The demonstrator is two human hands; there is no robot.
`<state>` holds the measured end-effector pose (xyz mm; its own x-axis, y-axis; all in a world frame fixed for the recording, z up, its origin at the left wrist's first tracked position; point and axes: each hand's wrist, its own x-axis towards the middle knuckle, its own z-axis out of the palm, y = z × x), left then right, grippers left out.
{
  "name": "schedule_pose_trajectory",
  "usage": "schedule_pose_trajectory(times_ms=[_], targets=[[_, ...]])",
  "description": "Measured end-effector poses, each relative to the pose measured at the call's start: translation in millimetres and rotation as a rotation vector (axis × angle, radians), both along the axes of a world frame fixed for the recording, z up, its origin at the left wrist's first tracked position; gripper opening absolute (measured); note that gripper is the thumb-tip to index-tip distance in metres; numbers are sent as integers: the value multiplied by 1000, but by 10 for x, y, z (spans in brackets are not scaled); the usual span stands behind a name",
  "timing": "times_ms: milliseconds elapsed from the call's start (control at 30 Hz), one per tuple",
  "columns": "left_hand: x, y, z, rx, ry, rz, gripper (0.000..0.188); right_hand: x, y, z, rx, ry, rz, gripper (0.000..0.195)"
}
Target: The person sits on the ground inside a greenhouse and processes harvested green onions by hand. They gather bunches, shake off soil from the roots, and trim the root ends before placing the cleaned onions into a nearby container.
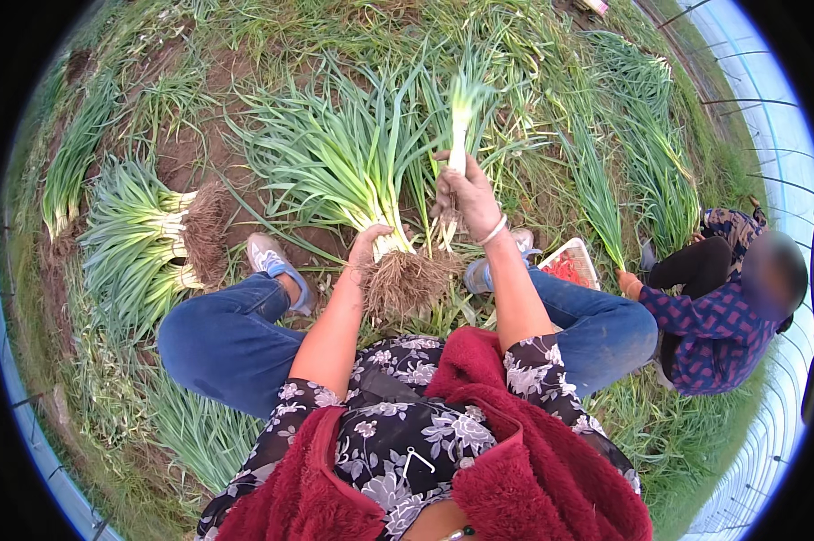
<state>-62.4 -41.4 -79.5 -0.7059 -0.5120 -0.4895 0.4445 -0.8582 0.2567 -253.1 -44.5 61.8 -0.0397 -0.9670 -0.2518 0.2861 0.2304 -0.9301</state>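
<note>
My left hand (366, 249) grips a thick bunch of green-leaved leeks (374, 193) near the base of the white stems. Its mass of brown roots hangs toward me between my feet, and the leaves fan out ahead over the soil. To the right, my right hand (466, 193) is closed around the white stems of a smaller bunch of leeks (459, 132), held upright with roots below the palm and blurred green tops. A few more leek stems (444, 237) lie just under that hand, beside the large bunch.
Stacked leek bundles (170, 233) lie at the left, with more leeks (69, 162) beyond. By my right knee is a white plastic basket (591, 267) holding red ties or bands. A co-worker (718, 324) sits at the right, one hand on leeks (600, 196). Loose leaves litter the soil.
</note>
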Motion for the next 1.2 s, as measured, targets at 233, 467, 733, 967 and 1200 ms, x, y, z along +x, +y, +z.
schedule_pose_trajectory(times_ms=[233,467,733,967,1200], targets=[[-66,120,-212,-16,-255,50,24,465,389,-488,428,1154,607,84],[-116,227,-327,-6,-295,-74,26,536,417,-434,415,1221,987,95],[-214,132,166,-45,-496,-19,26,248,604,-1449,632,49,552,55],[-245,356,-246,54,-354,-237,44,-252,1207,-2834,382,-519,421,40],[-154,209,-270,-25,11,-92,37,-37,857,-1598,681,-417,468,45]])
